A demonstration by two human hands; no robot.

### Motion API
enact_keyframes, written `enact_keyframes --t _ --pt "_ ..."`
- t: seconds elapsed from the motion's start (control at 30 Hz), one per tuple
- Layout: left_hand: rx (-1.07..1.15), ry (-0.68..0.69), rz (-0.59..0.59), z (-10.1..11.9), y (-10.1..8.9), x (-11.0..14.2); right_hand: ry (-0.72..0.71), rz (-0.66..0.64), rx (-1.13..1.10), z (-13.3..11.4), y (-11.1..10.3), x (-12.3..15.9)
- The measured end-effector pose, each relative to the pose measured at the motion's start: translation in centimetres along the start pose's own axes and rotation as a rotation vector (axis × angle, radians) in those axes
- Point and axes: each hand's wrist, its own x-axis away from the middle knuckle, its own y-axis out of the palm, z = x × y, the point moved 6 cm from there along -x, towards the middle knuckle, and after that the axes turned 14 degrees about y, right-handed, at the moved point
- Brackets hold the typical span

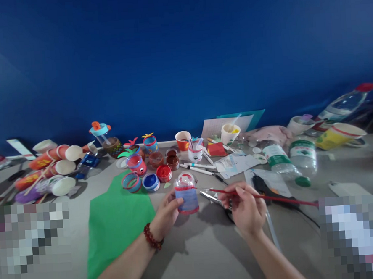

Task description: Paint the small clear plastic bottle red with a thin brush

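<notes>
Held upright in the left hand (pixel 168 212), near the middle of the desk (pixel 209 256): a bottle piece (pixel 188 201), with a clear domed top patterned in red and bluish sides between two red bands. Hard to tell whether resting on the desk or lifted just off. Probably very light, thin-walled and springy, apt to dent under a hard squeeze, slick where bare and easily smeared if wet. Best taken by the sides, well clear of the red bands. Held much like that now: left fingers wrapped about one side, thumb laid across the front, dome uncovered.

Next outward, a brush (pixel 281 200), pinched in the right hand (pixel 249 209), fingers drawn together on the handle, tip at or just beside the upper band. Slim, smooth, red and stiff; probably almost weightless, best steadied toward the tip end.

Just beside the right hand, scissors (pixel 209 196) with shiny metal blades, and beyond, a black glue gun (pixel 261 185). Left of the bottle piece, squat round jars of blue paint (pixel 151 182) and red paint (pixel 164 173); under the left forearm, a flat, matte green sheet (pixel 116 232). Farther back, thin paper scraps (pixel 238 165) in a loose heap. Toward the right, a clear, ribbed bottle (pixel 279 160) with a green label; far left, smooth tapered paper cups (pixel 65 168), lying on their sides.
</notes>
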Motion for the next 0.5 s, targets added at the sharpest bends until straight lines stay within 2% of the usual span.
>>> enact_keyframes --t 0.17,0.3,0.4,0.5 --pt "0.009 0.022 0.002 0.2 -0.1 -0.1 -0.016 0.046 0.023 -0.2 -0.3 -0.3" --pt "0.014 0.022 0.016 0.1 -0.5 -0.1 -0.081 0.077 -0.054 -0.9 -0.7 -0.5" --pt "0.019 0.037 0.017 0.2 -0.4 -0.1 -0.160 0.036 -0.098 -1.1 -0.5 -0.4" --pt "0.039 0.047 -0.002 0.3 -0.1 -0.1 -0.227 -0.067 -0.051 -0.6 0.2 0.0"
